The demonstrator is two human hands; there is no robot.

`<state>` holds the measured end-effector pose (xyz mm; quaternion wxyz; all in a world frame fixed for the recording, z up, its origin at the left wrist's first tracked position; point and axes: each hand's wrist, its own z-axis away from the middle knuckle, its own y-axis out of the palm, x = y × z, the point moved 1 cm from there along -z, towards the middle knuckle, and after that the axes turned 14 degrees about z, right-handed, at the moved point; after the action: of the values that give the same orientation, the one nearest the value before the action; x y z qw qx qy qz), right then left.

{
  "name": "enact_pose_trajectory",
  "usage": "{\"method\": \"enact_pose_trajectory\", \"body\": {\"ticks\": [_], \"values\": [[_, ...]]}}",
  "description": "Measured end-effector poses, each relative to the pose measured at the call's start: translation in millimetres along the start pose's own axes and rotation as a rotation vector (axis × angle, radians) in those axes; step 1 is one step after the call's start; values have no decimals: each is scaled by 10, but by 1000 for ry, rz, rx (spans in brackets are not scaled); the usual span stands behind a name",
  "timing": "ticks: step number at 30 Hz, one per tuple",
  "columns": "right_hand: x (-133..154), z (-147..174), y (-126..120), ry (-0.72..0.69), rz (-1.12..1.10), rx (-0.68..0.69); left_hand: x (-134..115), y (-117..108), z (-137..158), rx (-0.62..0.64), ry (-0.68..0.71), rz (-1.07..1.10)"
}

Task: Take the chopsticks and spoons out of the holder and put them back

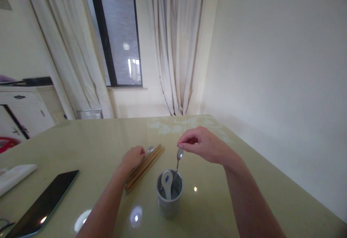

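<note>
My right hand point(202, 144) pinches a metal spoon point(179, 154) by its bowl end. The spoon's handle points down into a grey cup point(169, 207) on the table. A white porcelain spoon point(166, 182) with a blue mark leans inside the same cup, its bowl hidden. My left hand point(133, 157) rests at the table beside a bundle of wooden chopsticks point(146, 167), fingers curled. Just past those fingertips shows the bowl of another metal spoon point(150, 149), lying along the chopsticks. Whether the left fingers grip it is hidden.
A dark tablet point(45, 203) lies on the glossy greenish table point(217, 202) at the left, with white tissue point(16, 176) behind it. A dark thin object point(5, 225) sits in the lower left corner. A wall point(284, 86) runs along the right edge.
</note>
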<state>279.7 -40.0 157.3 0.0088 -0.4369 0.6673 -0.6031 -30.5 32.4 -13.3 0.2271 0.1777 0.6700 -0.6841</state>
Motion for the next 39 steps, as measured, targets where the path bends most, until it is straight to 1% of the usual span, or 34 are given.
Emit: {"method": "enact_pose_trajectory", "body": {"ticks": [2, 4, 6, 8, 9, 10, 11, 12, 13, 15, 16, 18, 20, 21, 22, 24, 26, 28, 31, 34, 36, 39], "values": [[14, 70, -111, 36, -71, -122, -62, -45, 20, -3, -8, 5], [32, 106, -160, 60, -172, -192, -168, -157, 49, -5, 10, 28], [59, 95, -133, 50, -283, -189, -340, -341, 120, -13, 68, 69], [95, 44, -54, 22, -324, -190, -582, -564, 266, -25, 182, 162], [116, 10, -6, 14, -303, -221, -721, -672, 368, -24, 260, 239], [138, -24, 40, 14, -260, -276, -868, -769, 485, -11, 396, 431], [161, -56, 81, 20, -204, -342, -1006, -845, 606, 45, 501, 577], [182, -83, 116, 30, -149, -404, -1127, -898, 717, 107, 564, 648], [201, -104, 144, 40, -103, -448, -1225, -930, 809, 155, 602, 678], [225, -127, 178, 55, -46, -465, -1325, -946, 897, 139, 623, 665], [229, -130, 185, 64, -33, -450, -1323, -936, 887, 104, 614, 639], [221, -124, 189, 94, -8, -419, -1223, -886, 774, 41, 567, 569], [207, -110, 199, 120, 46, -376, -1023, -795, 584, 32, 470, 483], [202, -104, 212, 119, 84, -328, -901, -735, 481, 37, 396, 430], [200, -98, 234, 102, 126, -252, -774, -668, 383, 44, 309, 383], [199, -88, 299, 40, 213, -34, -531, -522, 221, 36, 143, 304], [195, -82, 373, -26, 307, 174, -339, -385, 112, 0, 68, 267], [184, -86, 436, -66, 401, 294, -201, -276, 42, -41, 28, 234], [160, -116, 506, -84, 473, 355, -69, -173, -21, -63, -16, 183], [144, -154, 563, -56, 481, 380, 9, -121, -54, -65, -30, 141], [141, -171, 589, -35, 489, 366, 41, -96, -61, -74, -37, 114], [148, -175, 598, -53, 495, 320, 59, -56, -47, -84, -52, 82]]}}
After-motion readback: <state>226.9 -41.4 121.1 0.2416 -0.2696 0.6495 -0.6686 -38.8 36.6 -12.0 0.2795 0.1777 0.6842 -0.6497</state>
